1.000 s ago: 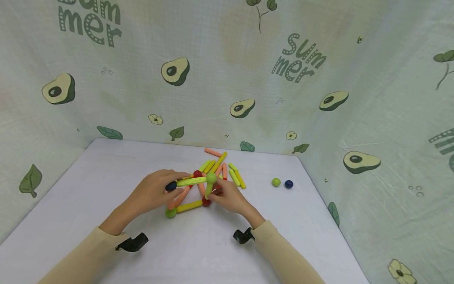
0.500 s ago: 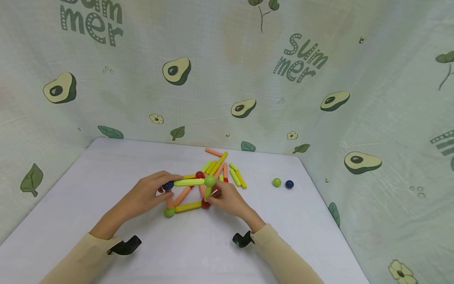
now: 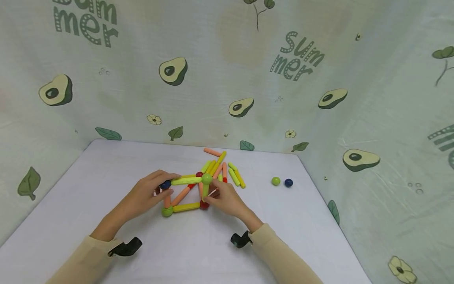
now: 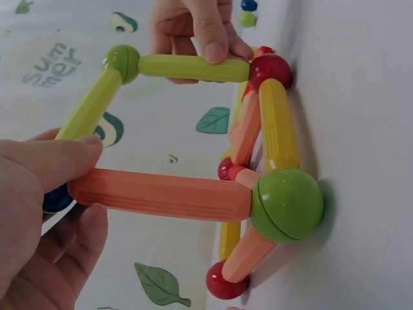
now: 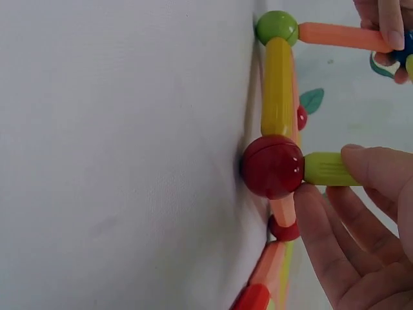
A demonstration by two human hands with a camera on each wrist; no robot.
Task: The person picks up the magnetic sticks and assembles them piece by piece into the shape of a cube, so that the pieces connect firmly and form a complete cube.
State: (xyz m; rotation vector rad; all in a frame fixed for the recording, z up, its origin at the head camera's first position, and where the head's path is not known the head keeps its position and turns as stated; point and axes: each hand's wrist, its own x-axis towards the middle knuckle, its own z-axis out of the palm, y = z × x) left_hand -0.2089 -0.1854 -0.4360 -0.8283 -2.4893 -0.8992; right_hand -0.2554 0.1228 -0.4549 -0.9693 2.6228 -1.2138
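Note:
A frame of magnetic rods and balls stands on the table. My left hand [image 3: 150, 191] pinches its blue ball [image 3: 165, 184] at the upper left corner. Under that ball an upright orange rod [image 4: 161, 194] runs down to a green ball [image 4: 287, 205]. From the blue ball a lime rod [image 3: 186, 180] reaches a lime ball [image 3: 207, 178]. My right hand [image 3: 227, 197] pinches the upright lime rod [image 5: 326, 169] below the lime ball; that rod's lower end meets a red ball [image 5: 273, 166]. A yellow rod [image 3: 186, 207] joins the red and green balls along the table.
Behind the frame is another red ball [image 3: 200, 174]. Loose rods lie beyond, including a yellow one [image 3: 240, 178] and an orange one [image 3: 212, 152]. To the right sit a loose lime ball [image 3: 276, 181] and a navy ball [image 3: 289, 182]. A printed cloth backs the table.
My left hand and the blue ball have shifted slightly left, and more of the upright orange rod shows below. The right hand keeps its pinch on the lime rod, almost still.

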